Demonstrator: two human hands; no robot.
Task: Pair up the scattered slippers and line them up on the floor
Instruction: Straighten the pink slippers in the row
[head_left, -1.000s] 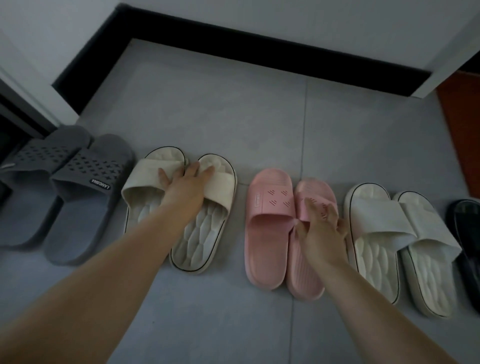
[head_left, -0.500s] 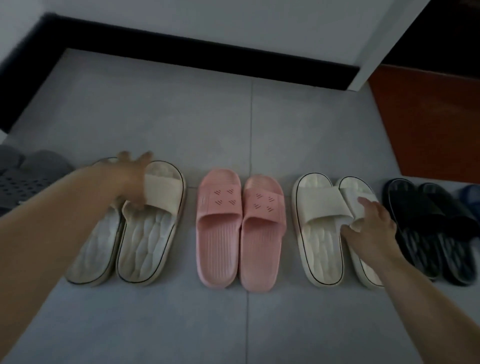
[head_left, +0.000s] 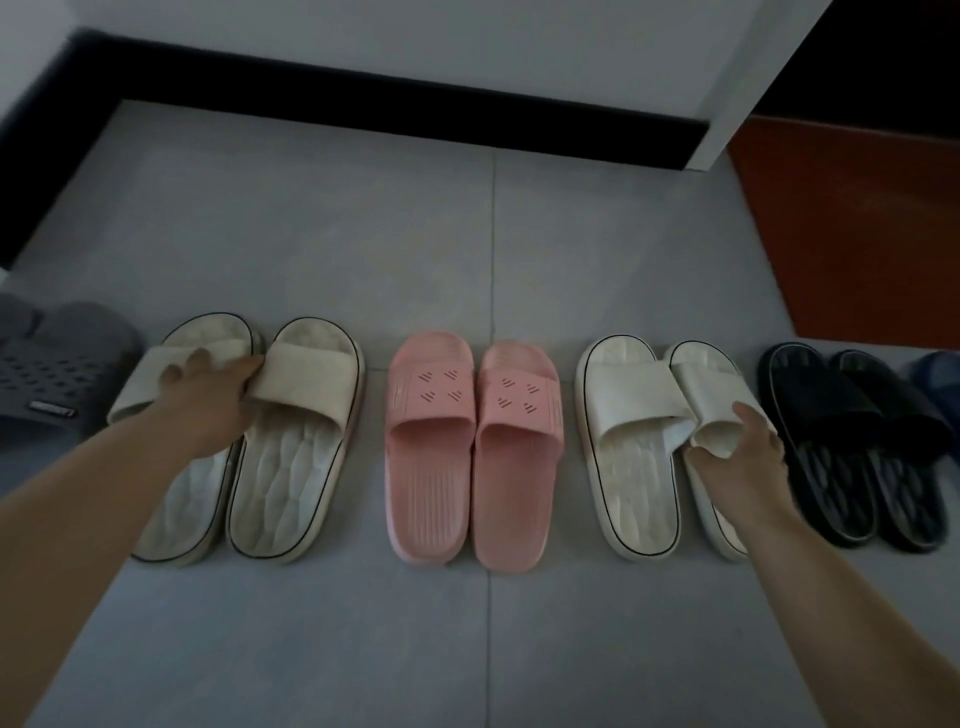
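Five pairs of slippers stand in a row on the grey tiled floor (head_left: 363, 234), toes toward the dark skirting board (head_left: 415, 111), as a person reaches down with both hands. From the person's left: a grey pair (head_left: 57, 369) half out of view, a cream pair (head_left: 291, 441), a pink pair (head_left: 472, 447), a white pair (head_left: 628, 447) and a black pair (head_left: 852, 447), with a sliver of something blue (head_left: 935, 371) at the far edge. The left hand (head_left: 208, 395) lies over the strap of the outer cream slipper, fingers curled toward the gap between the two straps — whether it truly pinches the strap cannot be told. The right hand (head_left: 743, 452) is closed on the rear edge of the strap of the outer white slipper, thumb under the band, which bulges upward. Pairing looks complete; what remains appears to be squaring up the line. The white pair's straps overlap and its outer slipper sits close against its mate, so a small outward slide, sole kept flat on the tile, should set it parallel. The cream pair leans slightly left — a gentle turn at the strap would straighten it. Heels are best matched to the pink pair's heel line, with even gaps left between pairs.
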